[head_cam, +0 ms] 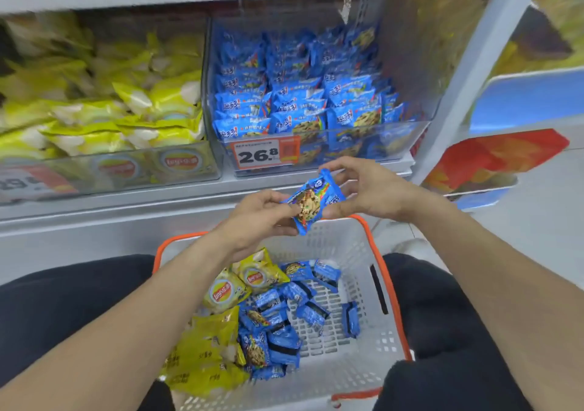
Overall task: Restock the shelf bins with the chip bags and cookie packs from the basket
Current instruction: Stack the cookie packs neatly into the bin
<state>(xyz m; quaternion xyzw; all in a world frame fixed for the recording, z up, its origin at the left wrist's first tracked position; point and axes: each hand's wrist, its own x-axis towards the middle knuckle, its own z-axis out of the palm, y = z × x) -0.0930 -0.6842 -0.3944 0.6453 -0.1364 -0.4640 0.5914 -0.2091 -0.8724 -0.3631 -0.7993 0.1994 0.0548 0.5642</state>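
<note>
Both my hands hold one blue cookie pack (313,203) above the basket. My left hand (262,214) pinches its lower left edge and my right hand (366,189) pinches its upper right end. Below, the white basket (376,341) with an orange rim holds several yellow chip bags (227,293) on its left and several blue cookie packs (284,316) in the middle. On the shelf, a clear bin (410,139) is filled with blue cookie packs, and the clear bin (177,170) to its left holds yellow chip bags.
A price tag reading 26.8 (259,154) hangs on the cookie bin's front. My dark-trousered knees (458,300) flank the basket. A grey shelf upright (471,72) stands right of the cookie bin, with red and blue displays (493,154) beyond it.
</note>
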